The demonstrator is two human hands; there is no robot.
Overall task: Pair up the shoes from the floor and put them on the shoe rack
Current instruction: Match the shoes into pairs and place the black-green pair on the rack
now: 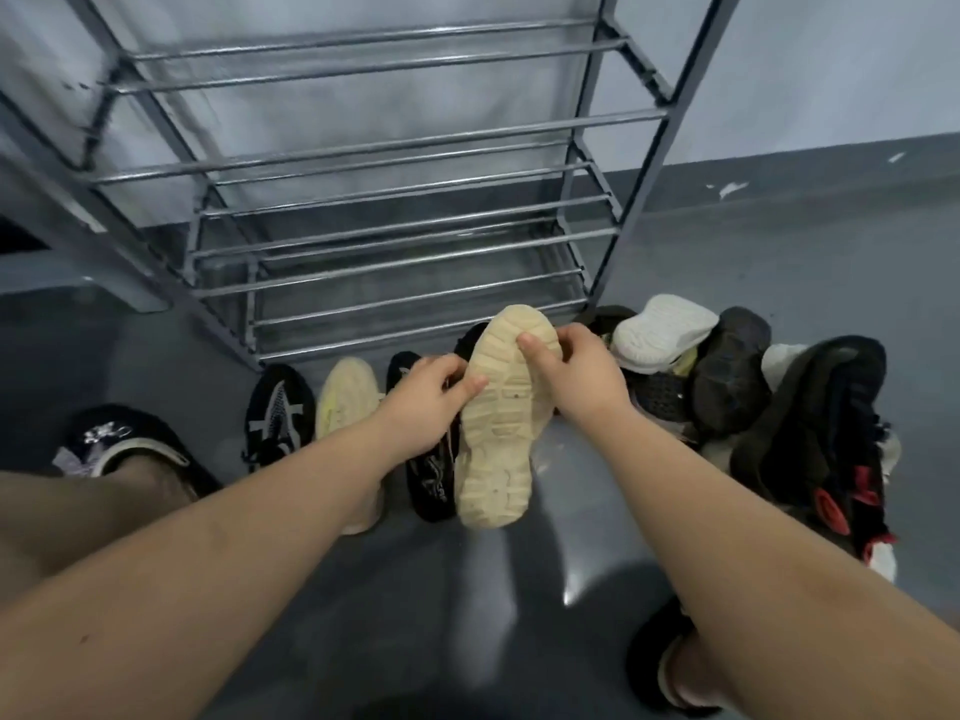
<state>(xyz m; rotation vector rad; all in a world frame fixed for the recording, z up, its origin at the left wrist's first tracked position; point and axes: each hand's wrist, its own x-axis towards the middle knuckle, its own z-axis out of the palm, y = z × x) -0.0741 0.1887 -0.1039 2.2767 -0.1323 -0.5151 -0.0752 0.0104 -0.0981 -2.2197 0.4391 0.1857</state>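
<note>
Little of the task looks done: every tier of the grey metal-bar shoe rack (395, 163) is bare, and all the shoes are on the floor (519, 589) or in hand. On the left of the row before the rack lies a black knit shoe (278, 413) with pale lacing, then a soft pale yellow shoe (345, 397), partly behind the forearm. The left hand (426, 402) is closed on one edge of a cream shoe (501, 423) held sole-up, its thick rubber tread deeply lugged; a black shoe (431, 475) lies just beside it. The right hand (571, 376) is closed on the other edge, thumb on the sole. Further right sits an unsorted pile of shoes (743, 397), a white ribbed sole uppermost, dark mesh and red-trimmed ones below
</note>
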